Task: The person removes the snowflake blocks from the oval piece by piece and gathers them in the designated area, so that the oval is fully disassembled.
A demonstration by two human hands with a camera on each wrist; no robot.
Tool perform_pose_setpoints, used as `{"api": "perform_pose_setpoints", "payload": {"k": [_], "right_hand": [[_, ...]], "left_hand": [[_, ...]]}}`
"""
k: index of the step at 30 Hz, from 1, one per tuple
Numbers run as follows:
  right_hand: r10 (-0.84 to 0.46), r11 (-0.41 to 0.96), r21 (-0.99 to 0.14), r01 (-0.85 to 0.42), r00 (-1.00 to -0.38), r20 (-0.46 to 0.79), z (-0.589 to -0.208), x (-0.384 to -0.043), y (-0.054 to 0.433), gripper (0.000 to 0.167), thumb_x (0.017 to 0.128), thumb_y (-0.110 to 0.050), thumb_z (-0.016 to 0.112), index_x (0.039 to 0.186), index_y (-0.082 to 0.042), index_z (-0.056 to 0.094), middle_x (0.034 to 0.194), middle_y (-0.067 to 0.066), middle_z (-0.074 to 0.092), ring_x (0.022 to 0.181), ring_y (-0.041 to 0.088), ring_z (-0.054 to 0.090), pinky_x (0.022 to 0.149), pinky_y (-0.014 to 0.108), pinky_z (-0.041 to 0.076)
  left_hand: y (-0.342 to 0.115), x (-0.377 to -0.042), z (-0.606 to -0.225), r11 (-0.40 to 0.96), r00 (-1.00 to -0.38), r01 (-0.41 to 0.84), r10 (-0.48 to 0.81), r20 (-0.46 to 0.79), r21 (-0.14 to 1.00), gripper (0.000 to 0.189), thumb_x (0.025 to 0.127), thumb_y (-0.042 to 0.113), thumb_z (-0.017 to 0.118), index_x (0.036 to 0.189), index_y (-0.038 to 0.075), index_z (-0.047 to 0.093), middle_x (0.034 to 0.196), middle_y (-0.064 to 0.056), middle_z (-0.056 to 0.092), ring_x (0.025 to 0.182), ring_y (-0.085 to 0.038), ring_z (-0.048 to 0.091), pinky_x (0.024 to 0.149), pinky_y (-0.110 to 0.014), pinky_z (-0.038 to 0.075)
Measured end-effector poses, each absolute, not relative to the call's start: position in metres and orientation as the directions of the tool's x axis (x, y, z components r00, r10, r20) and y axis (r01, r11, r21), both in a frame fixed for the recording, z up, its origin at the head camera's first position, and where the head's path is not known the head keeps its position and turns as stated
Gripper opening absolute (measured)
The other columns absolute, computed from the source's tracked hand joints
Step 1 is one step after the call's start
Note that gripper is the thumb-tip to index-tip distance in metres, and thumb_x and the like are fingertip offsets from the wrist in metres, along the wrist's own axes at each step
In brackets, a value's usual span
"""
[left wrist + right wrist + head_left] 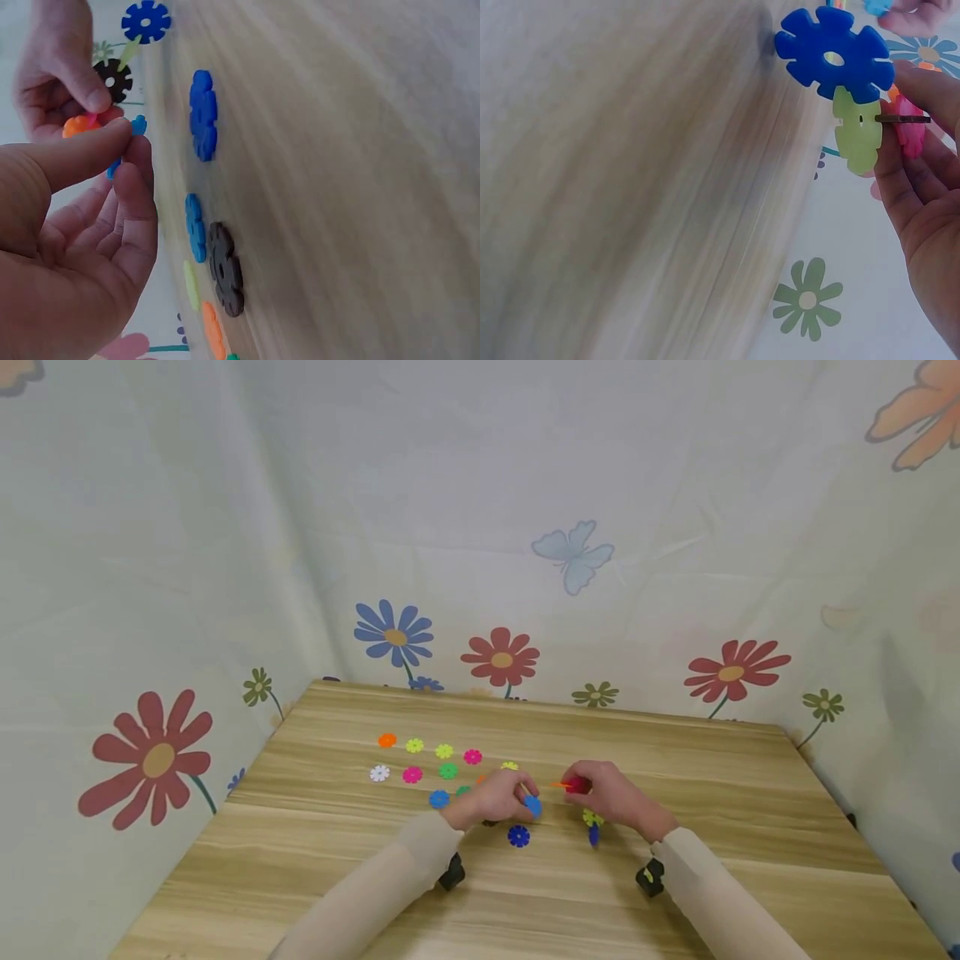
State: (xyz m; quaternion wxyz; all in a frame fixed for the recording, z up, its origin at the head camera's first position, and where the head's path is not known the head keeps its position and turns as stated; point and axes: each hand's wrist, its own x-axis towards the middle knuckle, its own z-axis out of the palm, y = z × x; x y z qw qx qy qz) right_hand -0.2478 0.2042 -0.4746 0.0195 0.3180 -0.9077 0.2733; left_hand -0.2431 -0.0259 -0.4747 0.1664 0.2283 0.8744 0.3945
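Between the thumb and fingers of my left hand (498, 795) I pinch a light blue notched flower disc (533, 806). My right hand (617, 792) holds a chain of interlocked flower discs by its pink disc (910, 127). An orange disc (81, 126) juts from that end, toward the left hand. Farther along the chain come a dark brown disc (112, 81), a yellow-green disc (857, 139) and a dark blue disc (832, 54). Both hands are raised over the table, facing each other, and the light blue disc is close to the orange one.
Loose flower discs lie on the wooden table (675, 893), among them an orange (387, 740), a white (379, 773) and a green one (448, 770). A dark blue disc (518, 836) lies in front of the left hand. Flower-printed cloth (450, 527) surrounds the table.
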Motion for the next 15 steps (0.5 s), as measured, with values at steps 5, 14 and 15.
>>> {"api": "perform_pose_setpoints", "payload": {"k": [5,14,15], "right_hand": [[-0.557,0.649,-0.491,-0.581,-0.803,0.214,-0.477,-0.248,0.206,0.014,0.082,-0.010,0.073,0.093,-0.006,0.066,0.081,-0.008,0.059,0.069,0.006,0.052,0.061,0.024,0.047],[-0.565,0.642,-0.487,-0.592,-0.795,0.222,-0.475,-0.247,0.207,0.014,0.083,-0.009,0.073,0.093,-0.005,0.065,0.081,-0.008,0.059,0.069,0.006,0.051,0.061,0.023,0.047],[-0.565,0.641,-0.489,-0.591,-0.795,0.220,-0.475,-0.247,0.207,0.014,0.083,-0.009,0.073,0.093,-0.005,0.065,0.081,-0.008,0.059,0.069,0.006,0.051,0.061,0.023,0.047]], "left_hand": [[-0.017,-0.240,-0.479,0.605,-0.839,0.249,0.524,-0.143,0.756,0.026,0.078,0.002,0.075,0.099,0.005,0.061,0.076,0.000,0.059,0.064,-0.013,0.056,0.057,-0.026,0.047],[-0.009,-0.244,-0.489,0.644,-0.854,0.232,0.494,-0.164,0.729,0.027,0.075,0.005,0.079,0.092,0.008,0.058,0.072,0.000,0.056,0.058,-0.012,0.050,0.053,-0.025,0.043],[-0.008,-0.244,-0.489,0.651,-0.857,0.231,0.488,-0.166,0.723,0.027,0.075,0.005,0.079,0.092,0.008,0.058,0.071,-0.001,0.056,0.057,-0.012,0.049,0.052,-0.025,0.042]]}}
